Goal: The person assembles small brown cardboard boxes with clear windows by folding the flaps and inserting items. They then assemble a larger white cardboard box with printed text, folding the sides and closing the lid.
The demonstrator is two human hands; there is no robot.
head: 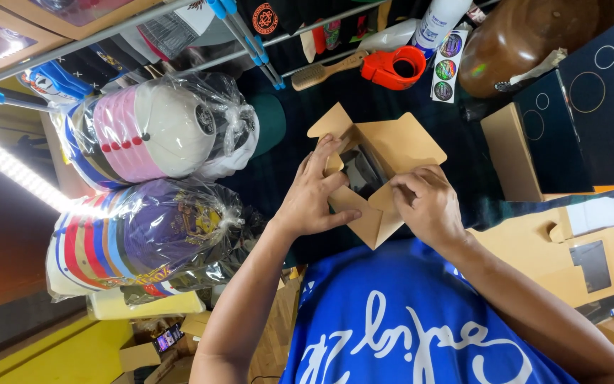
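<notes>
Both hands are on a small brown card box (381,153) with a dark window, held just above the dark worktop (300,156) in front of the blue shirt (406,320). Left hand (314,195) has its fingers spread over the box's left side, thumb tucked under a flap; right hand (428,203) curls over the near right corner, fingertips pinching a flap edge. The far flaps stand open and splayed.

What worries me is the thin card: squeezed too hard at that near corner, I think the flap could crease or tear along its fold, and the window film might buckle. With the box gripped only by its edges, a slip could drop it onto the worktop.

Things crowd close, too. Bagged stacks of caps (158,135) sit just left, an orange tape dispenser (394,67) and a brush (325,71) lie far behind, flat card blanks (563,263) at right. A wide elbow swing could nudge the caps, I reckon.
</notes>
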